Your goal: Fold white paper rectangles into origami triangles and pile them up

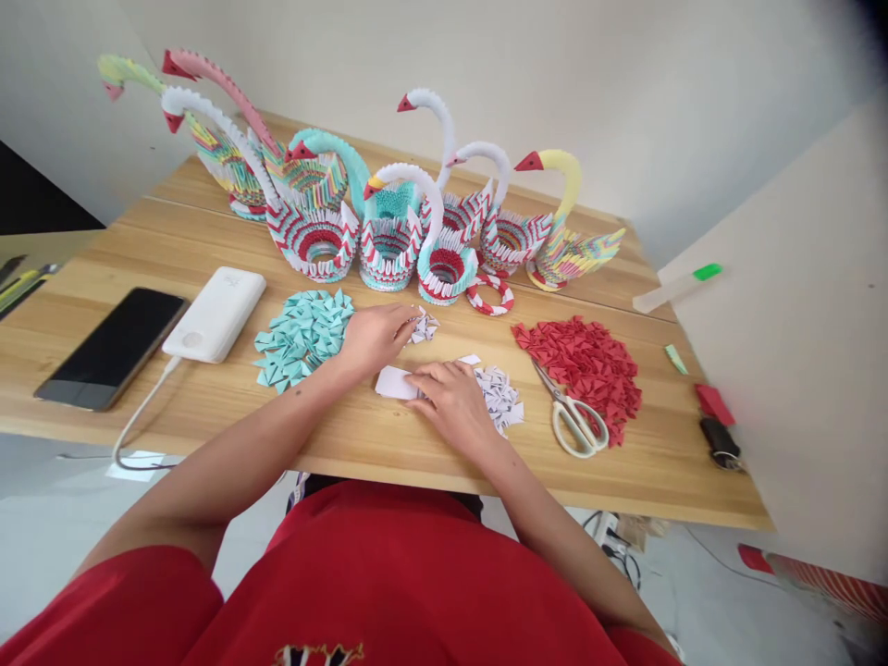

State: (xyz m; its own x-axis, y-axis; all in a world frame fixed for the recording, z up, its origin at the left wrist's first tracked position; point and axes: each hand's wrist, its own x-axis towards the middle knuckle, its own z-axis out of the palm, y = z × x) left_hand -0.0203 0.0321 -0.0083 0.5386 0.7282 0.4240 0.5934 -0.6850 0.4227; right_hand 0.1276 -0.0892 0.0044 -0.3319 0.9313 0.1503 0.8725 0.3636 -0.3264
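My left hand (376, 339) reaches over a small pile of folded white paper pieces (425, 326), its fingers bent and drawn together at the pile's edge. Whatever lies between those fingertips is hidden. Close to me, my right hand (454, 403) has its thumb and fingers closed at the right end of a white paper slip (395, 383), which lies on the table or on other slips. Beside that hand spreads a bigger heap of folded white pieces (500, 398), partly covered by it. Turquoise folded pieces (305, 335) are heaped just left of my left hand.
Several folded-paper swans (315, 242) line the back of the wooden table (388, 453), with a red-and-white paper ring (490, 294) before them. Right: red folded pieces (589, 365), scissors (580, 425), a glue stick or tube (676, 289). Left: a phone (111, 347) and a cabled power bank (215, 314).
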